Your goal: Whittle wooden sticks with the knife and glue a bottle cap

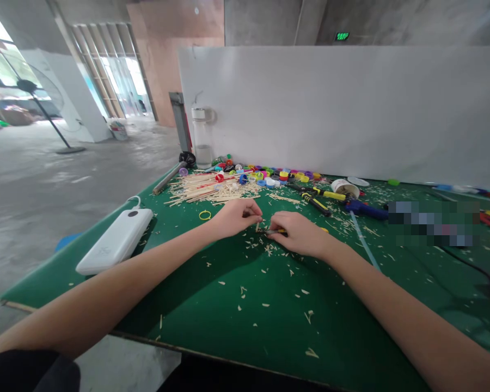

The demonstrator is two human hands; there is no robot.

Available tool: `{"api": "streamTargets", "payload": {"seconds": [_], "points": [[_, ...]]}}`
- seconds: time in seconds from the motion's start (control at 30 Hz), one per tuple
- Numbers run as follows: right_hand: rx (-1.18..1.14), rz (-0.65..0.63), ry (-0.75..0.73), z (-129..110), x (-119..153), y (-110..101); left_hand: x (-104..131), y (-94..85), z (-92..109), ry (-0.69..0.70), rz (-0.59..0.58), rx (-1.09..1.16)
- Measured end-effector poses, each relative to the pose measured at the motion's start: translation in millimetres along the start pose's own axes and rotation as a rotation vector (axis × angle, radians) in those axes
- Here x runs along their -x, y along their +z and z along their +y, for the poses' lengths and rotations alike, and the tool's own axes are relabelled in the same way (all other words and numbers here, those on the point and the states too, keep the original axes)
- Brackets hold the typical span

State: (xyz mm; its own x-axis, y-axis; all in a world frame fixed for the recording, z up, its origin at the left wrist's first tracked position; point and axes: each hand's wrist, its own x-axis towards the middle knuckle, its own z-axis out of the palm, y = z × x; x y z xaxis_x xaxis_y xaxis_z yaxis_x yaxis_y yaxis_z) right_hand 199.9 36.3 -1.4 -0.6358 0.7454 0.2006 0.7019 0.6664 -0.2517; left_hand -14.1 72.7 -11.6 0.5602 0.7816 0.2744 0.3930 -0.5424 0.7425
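My left hand (237, 218) is closed in a pinch on a short, thin wooden stick (257, 226) that points down toward the green table. Close beside it, my right hand (294, 231) is wrapped round a slim cutting tool with yellow on its handle (324, 230); its metal end reaches toward the stick. Whether it is a craft knife cannot be made out, as the fingers hide much of it. Pale wood shavings (268, 249) lie scattered under and around both hands. A yellow plastic ring (204, 215) rests left of my left hand.
Behind my hands lie a heap of wooden sticks (196, 188) and many coloured bottle caps (265, 177). Yellow-and-black pliers (316, 203), a tipped white cup (345, 188) and a blue glue gun (365, 209) are to the right. A white power bank (116, 242) sits left. A white board (343, 109) stands behind.
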Motion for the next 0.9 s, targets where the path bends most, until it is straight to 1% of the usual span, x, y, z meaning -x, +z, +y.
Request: {"api": "streamTargets", "payload": {"seconds": [0.1,0.27,0.4,0.63,0.77,0.9], "points": [[0.008,-0.015,0.024,5,8,-4,-1,-1.5,-2,-0.028,0.001,0.014],[0.033,0.044,0.046,12,11,-3,0,-1.0,0,-0.042,-0.003,0.032],[0.064,0.072,0.045,9,10,0,0,-0.6,0,-0.057,-0.005,0.046],[0.116,0.112,0.042,6,10,3,-1,-0.2,-5,-0.023,-0.028,0.04],[0.102,0.116,0.034,6,9,5,0,1.3,-1,-0.014,-0.014,0.006],[0.082,0.085,0.012,5,4,5,0,2.1,2,-0.02,-0.013,0.012]]}}
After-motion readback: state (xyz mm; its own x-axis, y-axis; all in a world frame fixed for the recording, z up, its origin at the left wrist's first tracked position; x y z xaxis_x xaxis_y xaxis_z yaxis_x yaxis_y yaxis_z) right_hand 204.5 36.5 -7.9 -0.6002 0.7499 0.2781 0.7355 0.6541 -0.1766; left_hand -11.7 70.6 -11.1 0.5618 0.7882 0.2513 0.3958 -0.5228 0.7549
